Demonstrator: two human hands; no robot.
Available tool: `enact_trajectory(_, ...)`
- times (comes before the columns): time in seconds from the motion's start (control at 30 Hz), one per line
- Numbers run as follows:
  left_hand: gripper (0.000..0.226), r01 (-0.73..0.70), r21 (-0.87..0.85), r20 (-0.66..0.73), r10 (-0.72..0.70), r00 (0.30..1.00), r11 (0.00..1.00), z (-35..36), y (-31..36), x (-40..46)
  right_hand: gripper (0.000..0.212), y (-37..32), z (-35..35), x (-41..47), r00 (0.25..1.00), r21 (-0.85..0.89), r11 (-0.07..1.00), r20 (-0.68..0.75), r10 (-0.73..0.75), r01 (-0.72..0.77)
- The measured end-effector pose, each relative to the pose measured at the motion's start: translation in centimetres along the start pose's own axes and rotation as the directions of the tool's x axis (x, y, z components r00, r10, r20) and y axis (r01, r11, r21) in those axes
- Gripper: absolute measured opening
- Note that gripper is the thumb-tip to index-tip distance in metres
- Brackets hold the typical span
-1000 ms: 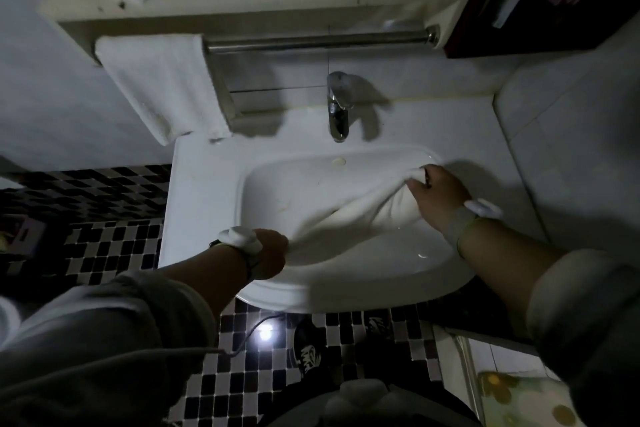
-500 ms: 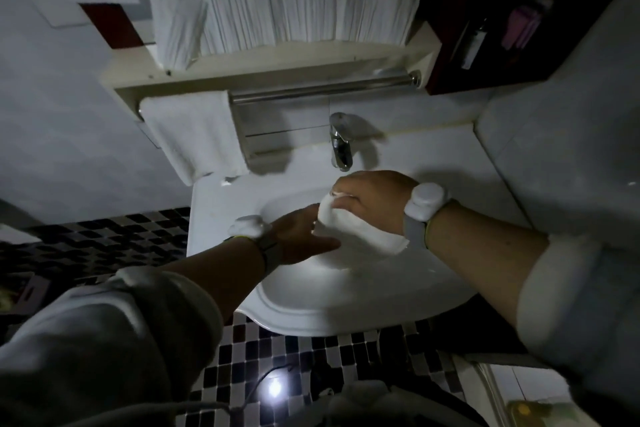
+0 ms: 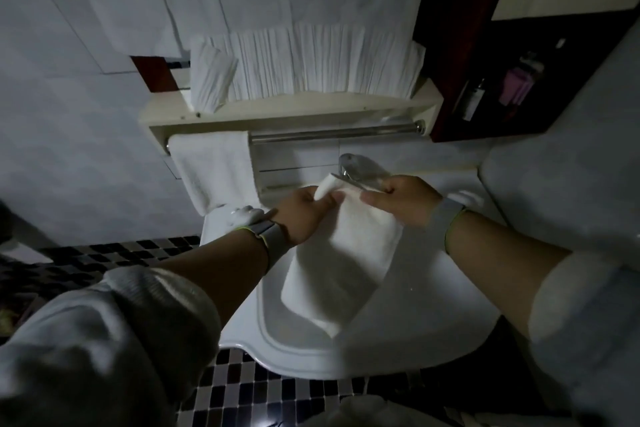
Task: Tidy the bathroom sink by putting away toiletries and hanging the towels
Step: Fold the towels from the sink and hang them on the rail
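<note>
Left hand (image 3: 301, 215) closed on the top left corner of a white towel (image 3: 343, 263); fingers pinch the cloth, thumb on top. Right hand (image 3: 403, 199) closed on the top right edge of the same towel, forefinger extended along the hem. Towel hangs between and below both hands as a soft, folded rectangle, matte terry texture, lower end draping over the basin of the sink (image 3: 433, 329). Sink: smooth, glossy white ceramic, oval bowl with a raised moulded rim.

Just beyond the right hand: chrome tap (image 3: 356, 166), curved, reflective. Above both hands: round metal rail (image 3: 336, 133), polished, under a cream shelf (image 3: 294, 107). Beyond the left hand a second white towel (image 3: 214, 170) hangs folded over the rail's left end. Both wrists carry grey fabric bands. Lighting dim.
</note>
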State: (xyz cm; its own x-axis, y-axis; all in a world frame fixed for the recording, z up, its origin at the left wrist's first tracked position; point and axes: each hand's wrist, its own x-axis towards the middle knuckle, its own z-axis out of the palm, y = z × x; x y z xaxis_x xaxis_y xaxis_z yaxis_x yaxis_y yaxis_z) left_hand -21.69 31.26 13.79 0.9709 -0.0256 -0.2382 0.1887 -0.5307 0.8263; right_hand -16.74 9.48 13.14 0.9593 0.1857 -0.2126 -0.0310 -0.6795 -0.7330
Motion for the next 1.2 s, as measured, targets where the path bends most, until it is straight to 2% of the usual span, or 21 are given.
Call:
enact_trajectory(0.03,0.042,0.026,-0.065,-0.028,-0.027,0.999,0.998,-0.2,0.5,0.5,0.052,-0.1,-0.2,0.4,0.998,0.184,0.981,-0.009,0.065,-0.062)
enact_trajectory(0.07,0.040,0.050,-0.136,-0.041,-0.056,0.998,0.989,-0.3,0.6,0.6,0.054,0.2,0.3,0.6,0.990,0.388,0.913,0.000,0.138,-0.127)
enact_trajectory(0.13,0.039,0.091,-0.252,-0.080,-0.115,0.990,0.963,-0.5,0.7,1.4,0.063,0.3,0.8,1.3,0.974,0.700,0.680,0.126,0.187,-0.221)
enact_trajectory(0.17,0.039,0.107,-0.295,-0.102,-0.143,0.984,0.949,-0.8,0.7,1.8,0.064,0.0,1.0,1.5,0.969,0.764,0.596,0.196,0.152,-0.248)
enact_trajectory(0.23,0.041,0.139,-0.373,-0.124,-0.198,0.972,0.917,-1.4,0.5,2.6,0.062,-0.2,1.5,1.6,0.950,0.776,0.557,0.300,0.085,-0.295)
enact_trajectory(0.3,0.049,0.160,-0.453,-0.162,-0.257,0.953,0.877,-2.2,0.4,3.7,0.043,-0.5,1.8,2.2,0.934,0.729,0.608,0.351,0.063,-0.315)
enact_trajectory(0.4,0.068,0.170,-0.537,-0.200,-0.321,0.926,0.826,-3.2,-0.2,5.1,0.020,-1.2,2.4,3.8,0.953,0.724,0.633,0.292,0.075,-0.272)
enact_trajectory(0.53,0.091,0.201,-0.651,-0.173,-0.401,0.900,0.732,-4.1,-1.7,7.2,0.021,-3.0,2.9,5.5,0.982,0.782,0.598,0.180,0.052,-0.175)
enact_trajectory(0.67,0.081,0.203,-0.733,-0.121,-0.419,0.900,0.649,-6.2,-2.6,9.2,0.013,-5.3,3.7,7.5,0.990,0.796,0.592,0.137,0.032,-0.129)
enact_trajectory(0.83,0.053,0.209,-0.791,0.000,-0.342,0.940,0.575,-8.2,-2.9,9.3,0.024,-7.5,5.1,9.7,0.989,0.799,0.583,0.103,0.107,-0.146)
enact_trajectory(0.9,0.053,0.239,-0.776,0.058,-0.310,0.949,0.584,-8.3,-3.7,9.0,0.025,-7.9,5.4,10.4,0.988,0.818,0.555,0.091,0.128,-0.147)
enact_trajectory(1.0,0.074,0.276,-0.685,0.119,-0.270,0.956,0.674,-8.5,-5.1,9.0,0.025,-9.1,5.6,11.2,0.983,0.846,0.510,0.078,0.168,-0.154)
enact_trajectory(1.07,0.071,0.263,-0.625,0.124,-0.239,0.963,0.735,-9.2,-5.7,9.5,0.022,-9.4,5.8,11.9,0.975,0.836,0.522,0.062,0.215,-0.169)
enact_trajectory(1.2,0.081,0.209,-0.549,0.059,-0.212,0.976,0.809,-10.2,-5.5,10.4,0.052,-9.0,5.8,12.5,0.970,0.828,0.530,0.061,0.236,-0.182)
